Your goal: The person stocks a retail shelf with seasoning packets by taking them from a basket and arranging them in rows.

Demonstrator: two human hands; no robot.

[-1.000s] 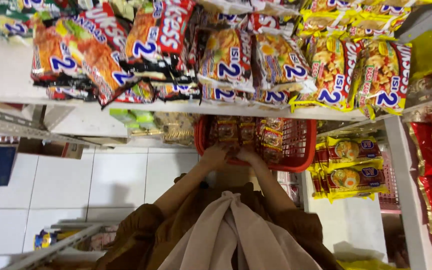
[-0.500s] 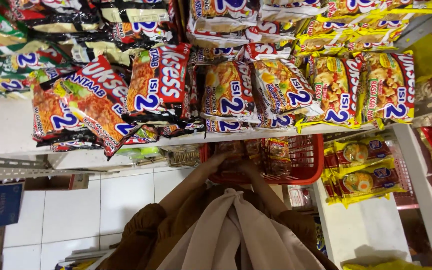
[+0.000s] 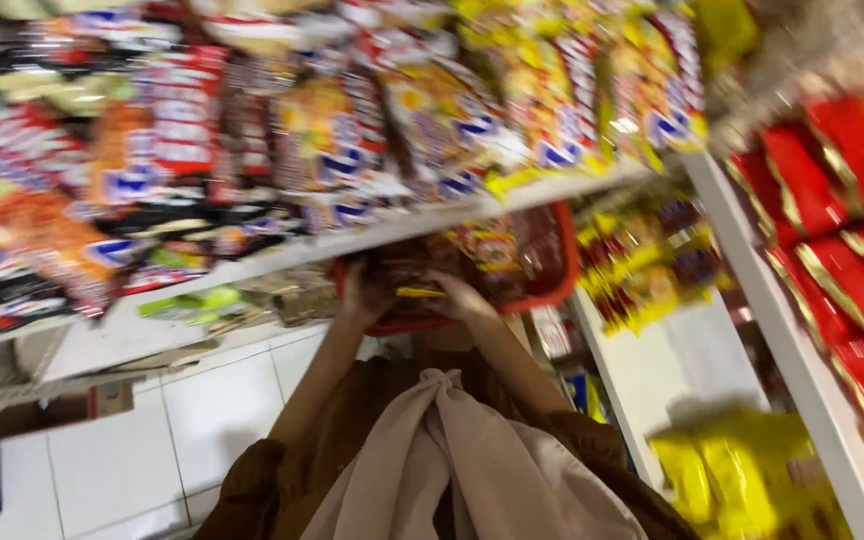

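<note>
Packets in the red basket (image 3: 552,290) beneath the white shelf (image 3: 372,240) are sitting under both hands, left hand (image 3: 367,292) and right hand (image 3: 460,297) seemingly closing on one, though blur is hiding the grip, and overhanging snack bags (image 3: 332,150) are risking a knock.

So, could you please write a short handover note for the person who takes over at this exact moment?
Left hand: inside the red basket, on the snack packets; the picture is too blurred to tell if it grips one.
Right hand: also in the basket, fingers beside a thin yellow item; grip unclear.
Things: the basket is held low, just under the white shelf full of snack packets. It already holds several packets.
Done: packets are in the basket.
Left: both hands are among the packets, nothing lifted out.
</note>
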